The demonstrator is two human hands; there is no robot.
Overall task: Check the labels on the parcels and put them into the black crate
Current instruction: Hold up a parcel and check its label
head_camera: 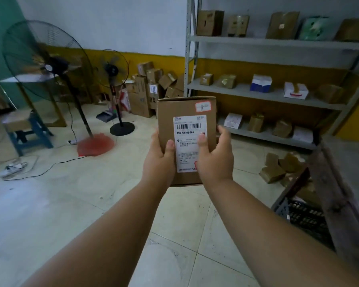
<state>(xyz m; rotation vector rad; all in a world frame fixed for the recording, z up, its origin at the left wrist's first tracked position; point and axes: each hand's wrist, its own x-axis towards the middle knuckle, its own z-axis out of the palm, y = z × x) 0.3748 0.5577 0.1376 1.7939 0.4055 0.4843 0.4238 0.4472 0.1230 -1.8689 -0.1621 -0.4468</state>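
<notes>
I hold a brown cardboard parcel (184,109) upright in front of me with both hands. Its white shipping label (188,131) with a barcode faces me, and a small red-edged sticker (203,106) sits near its top right corner. My left hand (159,160) grips the parcel's lower left edge, thumb on the front. My right hand (215,157) grips the lower right side, thumb pressed on the label. The black crate (303,218) stands on the floor at the lower right, partly hidden by a grey surface.
A grey metal shelf rack (274,95) with several parcels fills the right. Loose brown parcels (278,168) lie on the floor near the crate. More boxes (151,88) are piled against the back wall. Two standing fans (48,65) and a blue stool (27,129) stand at the left.
</notes>
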